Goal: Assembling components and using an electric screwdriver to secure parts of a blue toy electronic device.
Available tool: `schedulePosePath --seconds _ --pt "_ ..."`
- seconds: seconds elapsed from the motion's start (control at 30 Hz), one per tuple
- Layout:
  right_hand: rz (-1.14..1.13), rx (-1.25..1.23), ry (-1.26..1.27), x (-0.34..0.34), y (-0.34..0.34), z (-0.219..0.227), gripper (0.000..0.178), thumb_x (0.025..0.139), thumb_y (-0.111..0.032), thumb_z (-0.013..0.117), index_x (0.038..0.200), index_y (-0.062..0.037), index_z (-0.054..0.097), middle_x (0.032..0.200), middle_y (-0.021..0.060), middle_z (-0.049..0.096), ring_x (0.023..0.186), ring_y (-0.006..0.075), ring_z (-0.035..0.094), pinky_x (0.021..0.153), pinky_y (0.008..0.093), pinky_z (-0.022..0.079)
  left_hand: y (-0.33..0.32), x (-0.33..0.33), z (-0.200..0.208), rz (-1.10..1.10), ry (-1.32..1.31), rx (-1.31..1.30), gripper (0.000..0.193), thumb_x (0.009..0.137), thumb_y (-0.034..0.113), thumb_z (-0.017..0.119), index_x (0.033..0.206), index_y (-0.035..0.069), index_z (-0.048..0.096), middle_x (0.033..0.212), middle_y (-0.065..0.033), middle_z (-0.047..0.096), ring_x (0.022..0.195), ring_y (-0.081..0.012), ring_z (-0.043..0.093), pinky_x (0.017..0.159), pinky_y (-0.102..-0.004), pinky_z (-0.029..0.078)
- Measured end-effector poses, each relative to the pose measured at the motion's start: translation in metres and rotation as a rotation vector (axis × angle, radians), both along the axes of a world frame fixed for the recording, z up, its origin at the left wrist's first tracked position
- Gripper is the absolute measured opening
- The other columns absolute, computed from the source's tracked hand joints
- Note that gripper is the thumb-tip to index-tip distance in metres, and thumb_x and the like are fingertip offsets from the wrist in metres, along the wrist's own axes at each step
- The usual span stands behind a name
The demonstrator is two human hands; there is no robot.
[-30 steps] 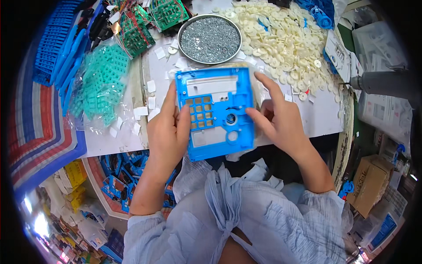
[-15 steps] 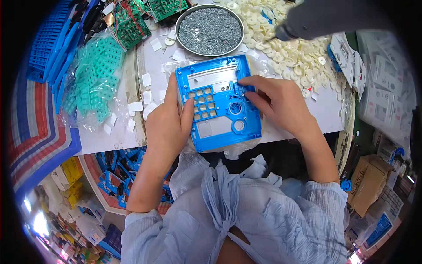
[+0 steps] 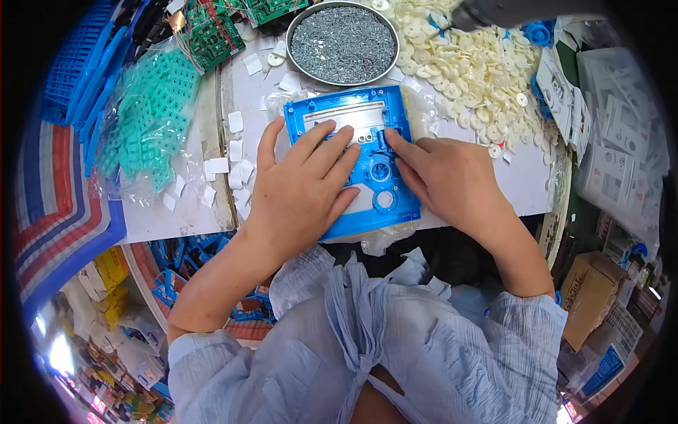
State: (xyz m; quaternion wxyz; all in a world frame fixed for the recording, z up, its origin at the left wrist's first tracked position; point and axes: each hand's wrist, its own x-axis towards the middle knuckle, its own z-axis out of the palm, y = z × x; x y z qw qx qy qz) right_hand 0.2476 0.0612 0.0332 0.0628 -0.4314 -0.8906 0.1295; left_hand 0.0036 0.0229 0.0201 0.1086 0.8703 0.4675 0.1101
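Note:
A blue plastic casing panel (image 3: 360,215), with its inner side facing up, lies on the table in front of me. It has a long window, screw posts and round rings. My left hand (image 3: 300,180) rests spread across the panel's left half, covering its grid of square holes. On the other side, my right hand (image 3: 448,169) has its index fingertip pressed on a narrow blue slot by the panel's right edge. The right thumb sits lower on that edge, apart from the index finger, while the remaining fingers are curled and partly hidden.
Beyond the panel stands a round tray (image 3: 289,49) of small metal screws. Cream plastic discs (image 3: 477,78) are heaped to its right, near a dark tool (image 3: 530,10). Bagged green pads (image 3: 152,116), circuit boards (image 3: 212,39) and white squares (image 3: 235,121) lie left.
My left hand has let go of the panel's left edge and moved right, spreading flat over it. The right index finger stays by the slot; the right thumb has slid slightly nearer me.

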Motion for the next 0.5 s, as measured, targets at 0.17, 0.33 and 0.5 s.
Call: schedulePosePath --seconds 0.17,0.33,0.5 --pt "0.026 -0.024 -0.017 0.002 0.006 0.005 0.032 0.093 -0.021 0.068 0.121 -0.0081 0.074 0.062 0.0100 0.064 0.059 0.0247 0.067 0.052 0.0390 0.050 0.008 0.003 0.001 -0.043 0.001 -0.002 0.053 0.082 0.030 0.078 0.129 0.011 0.064 0.141 -0.0073 0.059 0.135 -0.0265 0.053 0.117 -0.0585 0.024" --pt "-0.136 -0.342 0.539 0.024 0.020 -0.008 0.022 0.093 -0.014 0.069 0.111 -0.0050 0.077 0.068 0.0110 0.067 0.057 0.0180 0.064 0.054 0.0322 0.049 0.007 0.005 0.004 -0.030 -0.013 0.016 0.053 0.080 0.025 0.079 0.128 0.010 0.063 0.144 -0.0095 0.055 0.133 -0.0284 0.053 0.116 -0.0593 0.024" --pt "-0.461 0.171 0.392 0.053 0.065 -0.037 0.017 0.088 -0.023 0.072 0.096 -0.0089 0.077 0.084 0.0092 0.071 0.076 0.0267 0.070 0.067 0.0380 0.055 0.009 0.010 0.009 -0.035 0.056 0.003 0.053 0.080 0.023 0.079 0.129 0.009 0.062 0.145 -0.0101 0.054 0.134 -0.0286 0.051 0.117 -0.0611 0.023"
